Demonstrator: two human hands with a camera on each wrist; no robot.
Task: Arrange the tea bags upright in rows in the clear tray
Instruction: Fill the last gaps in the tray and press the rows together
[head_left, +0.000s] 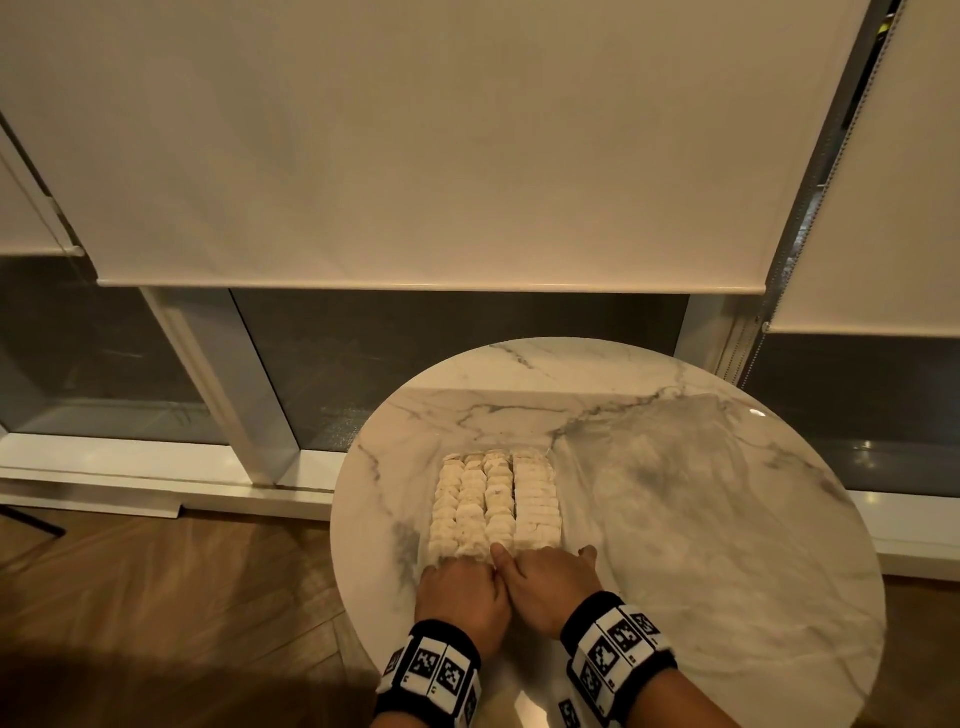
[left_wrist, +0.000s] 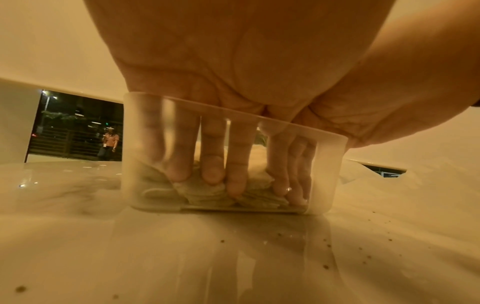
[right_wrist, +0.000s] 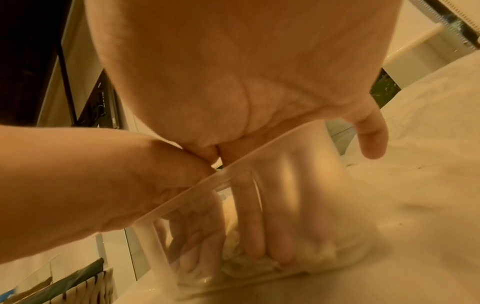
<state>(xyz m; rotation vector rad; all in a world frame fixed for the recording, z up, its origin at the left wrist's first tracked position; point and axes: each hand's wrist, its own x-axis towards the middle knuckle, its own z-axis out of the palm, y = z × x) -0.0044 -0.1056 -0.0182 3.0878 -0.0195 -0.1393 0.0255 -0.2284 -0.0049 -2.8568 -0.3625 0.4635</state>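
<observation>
Where the two hands meet at the near end of the clear tray (left_wrist: 330, 164), both reach down inside it with fingers extended.

Left hand (head_left: 462, 592): fingers (left_wrist: 176, 162) straight, pointing down into the tray, tips pressing on the tea bags at the near end. Grip state: not closed round anything; extended fingers press only.

Right hand (head_left: 548, 587): just beside the left, touching it at the knuckles. Fingers (right_wrist: 249, 226) straight and pushed down among the bags on the right side of the tray; the little finger (right_wrist: 371, 137) stays outside the tray wall. Grip state: likewise not closed; nothing pinched that the views show.

Tea bags (head_left: 493, 499): pale, soft pouches, standing on edge in four rows that run from the near end to the far end of the tray. The three left rows look rounded and ruffled; the right row looks squarer and tighter.

Clear tray: rectangular, transparent, straight walls, resting flat on the counter (head_left: 701, 493), left of its centre.

Counter: round top, white marble pattern with grey veins; dark specks lie on the surface near the tray in the left wrist view.

Wrists: black bands with black-and-white square markers (head_left: 618, 644).

Surroundings: cream roller blinds (head_left: 415, 145) over dark window panes; wood floor (head_left: 156, 597) to the left.
</observation>
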